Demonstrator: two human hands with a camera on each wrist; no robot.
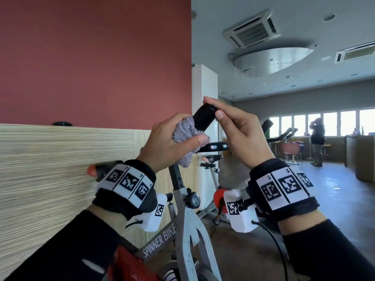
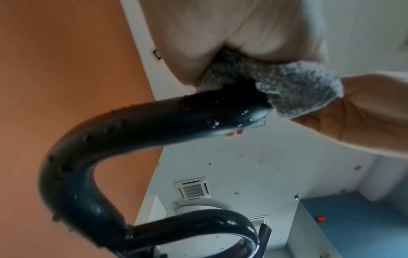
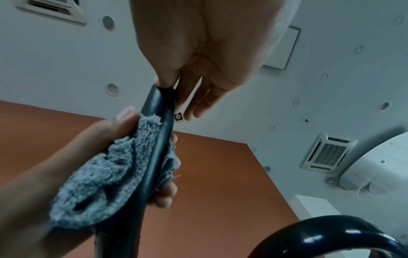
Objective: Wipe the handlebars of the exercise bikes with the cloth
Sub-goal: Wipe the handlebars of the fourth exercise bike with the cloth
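The left hand (image 1: 170, 142) is wrapping a grey cloth (image 1: 188, 134) around the black handlebar (image 1: 203, 118) of the grey exercise bike (image 1: 188, 220), fingers and thumb curled tight round cloth and bar together, just below the bar's raised tip. The right hand (image 1: 241, 134) is steadying that tip, thumb and forefinger pinching the rounded end from either side while the other fingers are hanging loosely behind it. Both hands are sitting close together up at the top of the bar, nearly touching. From the left wrist camera, the bar is curving down and away below the cloth, and droplets are glistening on its surface. From the right wrist camera, the cloth is bunching out of the left fist beside the bar. Behind the hands, a red wall (image 1: 91, 57) is rising above a wood-grain panel (image 1: 60, 169). Far off by the windows (image 1: 345, 122), a person (image 1: 317, 140) is standing.
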